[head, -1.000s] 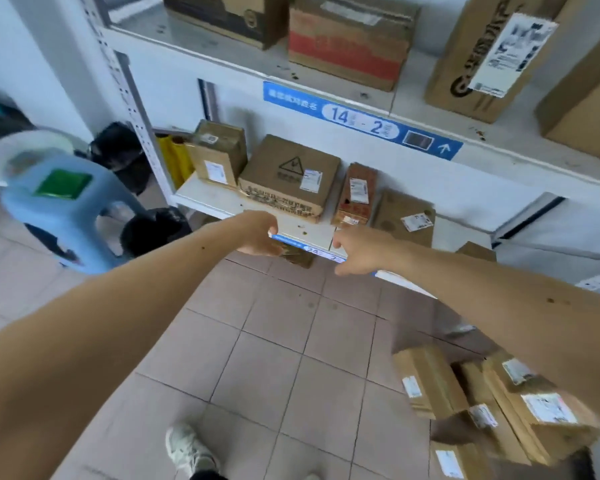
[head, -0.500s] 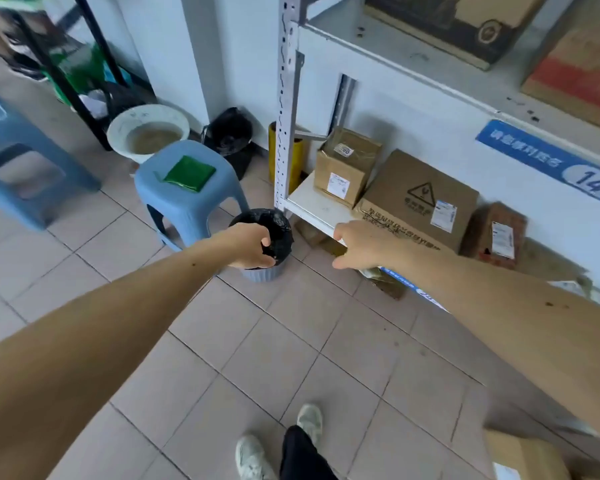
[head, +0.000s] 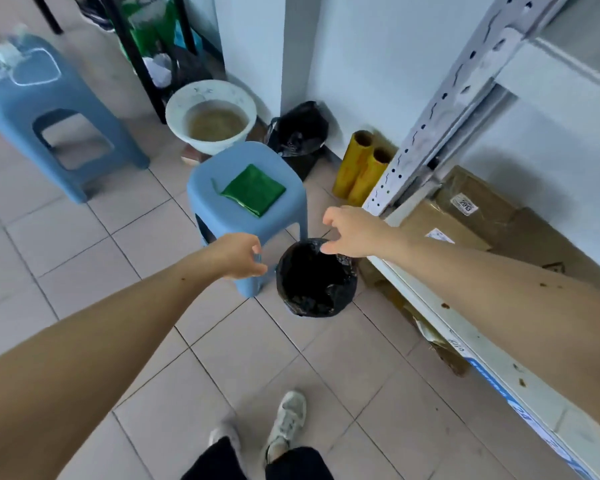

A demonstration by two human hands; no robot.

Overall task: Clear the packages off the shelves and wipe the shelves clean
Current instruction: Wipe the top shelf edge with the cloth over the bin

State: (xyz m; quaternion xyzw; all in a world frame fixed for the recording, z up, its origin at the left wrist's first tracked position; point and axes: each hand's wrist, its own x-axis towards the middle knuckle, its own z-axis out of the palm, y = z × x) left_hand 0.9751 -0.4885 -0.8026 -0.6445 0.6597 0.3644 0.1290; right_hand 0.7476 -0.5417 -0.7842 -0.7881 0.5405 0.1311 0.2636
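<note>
My left hand loosely curled, empty, before the stool bearing the green cloth; right hand spread, empty, over the bin; packages on the bottom shelf.

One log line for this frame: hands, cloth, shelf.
left hand: empty, fingers loosely curled | right hand: open, above bin | green cloth: on stool, untouched | shelf: boxes remain
</note>
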